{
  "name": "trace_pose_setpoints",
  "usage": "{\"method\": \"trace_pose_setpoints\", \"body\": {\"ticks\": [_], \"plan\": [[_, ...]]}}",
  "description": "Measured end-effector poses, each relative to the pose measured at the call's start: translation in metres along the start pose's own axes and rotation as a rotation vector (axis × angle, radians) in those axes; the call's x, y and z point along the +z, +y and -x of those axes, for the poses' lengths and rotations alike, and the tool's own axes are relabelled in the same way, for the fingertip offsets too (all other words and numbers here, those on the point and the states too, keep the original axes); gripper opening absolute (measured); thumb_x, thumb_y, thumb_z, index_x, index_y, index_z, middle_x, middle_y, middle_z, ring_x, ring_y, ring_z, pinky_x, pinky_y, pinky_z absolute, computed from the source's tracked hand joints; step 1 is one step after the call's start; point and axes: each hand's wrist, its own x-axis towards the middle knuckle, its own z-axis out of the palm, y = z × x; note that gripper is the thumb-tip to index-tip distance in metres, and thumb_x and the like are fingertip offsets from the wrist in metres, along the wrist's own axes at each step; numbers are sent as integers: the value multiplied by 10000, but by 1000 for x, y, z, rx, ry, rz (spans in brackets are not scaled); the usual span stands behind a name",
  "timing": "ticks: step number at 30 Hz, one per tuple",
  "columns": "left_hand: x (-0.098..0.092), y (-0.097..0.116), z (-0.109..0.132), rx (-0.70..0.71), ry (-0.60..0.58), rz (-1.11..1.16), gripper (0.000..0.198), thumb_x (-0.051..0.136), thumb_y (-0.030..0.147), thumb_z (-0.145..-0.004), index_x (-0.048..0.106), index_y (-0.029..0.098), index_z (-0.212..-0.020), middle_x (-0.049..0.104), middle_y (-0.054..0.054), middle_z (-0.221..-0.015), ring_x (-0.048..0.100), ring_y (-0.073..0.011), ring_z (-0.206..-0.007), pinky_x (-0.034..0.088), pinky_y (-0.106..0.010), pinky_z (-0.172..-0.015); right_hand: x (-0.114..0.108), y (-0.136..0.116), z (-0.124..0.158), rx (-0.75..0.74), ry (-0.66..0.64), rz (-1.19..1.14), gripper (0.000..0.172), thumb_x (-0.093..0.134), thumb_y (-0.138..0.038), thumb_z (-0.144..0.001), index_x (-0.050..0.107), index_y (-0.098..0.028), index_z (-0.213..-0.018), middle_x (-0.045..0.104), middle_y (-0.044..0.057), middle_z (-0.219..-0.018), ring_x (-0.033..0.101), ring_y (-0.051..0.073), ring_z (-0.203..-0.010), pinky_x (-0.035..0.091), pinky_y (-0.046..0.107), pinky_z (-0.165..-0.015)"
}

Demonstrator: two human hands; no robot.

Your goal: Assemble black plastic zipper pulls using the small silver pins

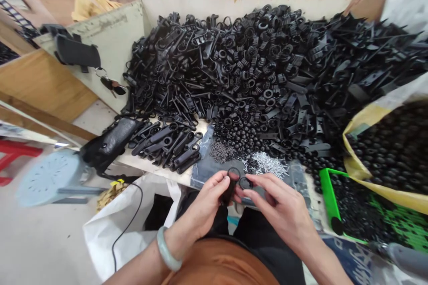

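My left hand (207, 200), with a pale bangle (168, 248) at its wrist, is closed around a black plastic piece with a ring-shaped end (228, 192). The ring end points up, and the fingers cover much of the body. Close to its right, a small black plastic ring (246, 183) is pinched between the thumb and fingers of my right hand (282, 202). Beyond my hands lie a heap of small silver pins (269, 164), a pile of tiny dark parts (222, 151) and loose black beads (244, 137). Several black ring-ended handles (167, 142) lie in rows to the left.
A large mound of black plastic parts (234, 62) fills the bin. On the right stand a yellow-edged sack of black balls (397, 142) and a green tray (329, 200). A white bag (103, 236) and a blue stool (50, 176) are at left. Other people work behind the bin.
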Motion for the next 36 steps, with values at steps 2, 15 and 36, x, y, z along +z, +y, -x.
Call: {"method": "trace_pose_setpoints", "body": {"ticks": [2,15,36], "plan": [[0,3,3,-78,0,89,306,815,393,-800,700,150,-948,684,-40,-811,601,-136,-733,442,-246,-694,-2,1,2,85,49,-122,224,691,-373,-948,782,-246,-1108,692,12,-815,577,130,-554,520,252,-537],[14,1,9,-185,-64,194,440,776,528,-866,614,156,-1035,535,38,-655,384,-54,-535,321,-168,-511,26,7,11,41,158,-305,288,688,-248,-957,758,-264,-1236,708,47,-1026,558,91,-566,527,230,-560],[7,-14,11,-118,54,-112,624,721,694,-772,572,167,-1072,467,82,-570,391,-89,-523,286,-229,-525,21,17,13,-189,81,-93,376,711,-163,-940,743,-292,-1292,709,65,-1045,700,140,-758,566,190,-561]]}}
